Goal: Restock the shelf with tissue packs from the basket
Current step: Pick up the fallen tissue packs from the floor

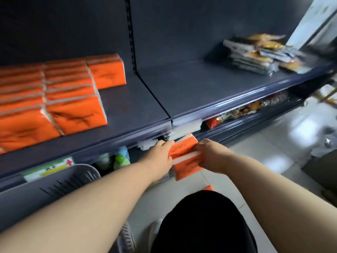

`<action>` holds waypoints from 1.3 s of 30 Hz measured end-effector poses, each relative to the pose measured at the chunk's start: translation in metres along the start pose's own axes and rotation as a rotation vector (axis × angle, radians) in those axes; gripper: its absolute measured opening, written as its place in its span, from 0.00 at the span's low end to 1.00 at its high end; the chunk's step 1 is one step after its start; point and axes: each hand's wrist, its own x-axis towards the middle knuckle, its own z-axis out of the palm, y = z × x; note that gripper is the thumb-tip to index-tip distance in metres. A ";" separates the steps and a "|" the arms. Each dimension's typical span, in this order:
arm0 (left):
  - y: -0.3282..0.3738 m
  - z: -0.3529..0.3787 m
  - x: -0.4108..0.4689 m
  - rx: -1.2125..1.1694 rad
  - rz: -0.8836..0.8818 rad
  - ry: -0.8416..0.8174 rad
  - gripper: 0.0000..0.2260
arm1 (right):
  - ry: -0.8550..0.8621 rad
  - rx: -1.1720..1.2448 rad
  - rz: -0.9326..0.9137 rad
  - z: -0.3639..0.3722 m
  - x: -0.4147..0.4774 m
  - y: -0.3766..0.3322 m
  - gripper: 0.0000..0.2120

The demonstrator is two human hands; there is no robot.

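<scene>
Tissue packs [186,157] gripped between my left hand [160,154] and right hand [210,156], below the shelf [127,105] edge; next, I judge, a lift toward eleven o'clock, beside the orange rows [73,106].

The shelf [200,92] runs from near left to far right. On its left part, rows of packs [54,99] stand side by side, from the near edge back towards the wall. At its far right end lies a pile of packets [255,55]. Under its right part, goods [246,108] lie on a lower shelf. Under its left part stand bottles [119,159]. The basket [80,172] sits near left, below the shelf edge. Before that edge, the held packs [186,157] sit between the left hand [158,154] and the right hand [211,154], above the floor [264,147].
</scene>
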 end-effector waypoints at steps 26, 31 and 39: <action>-0.002 -0.134 -0.126 -0.173 -0.109 0.380 0.21 | 0.201 -0.046 -0.238 -0.106 -0.077 -0.147 0.20; -0.014 -0.141 -0.111 -0.128 -0.173 0.460 0.16 | 0.210 -0.096 -0.261 -0.118 -0.057 -0.132 0.18; -0.030 -0.140 -0.074 -0.133 -0.313 0.469 0.19 | 0.466 0.109 -0.283 -0.166 -0.014 -0.115 0.17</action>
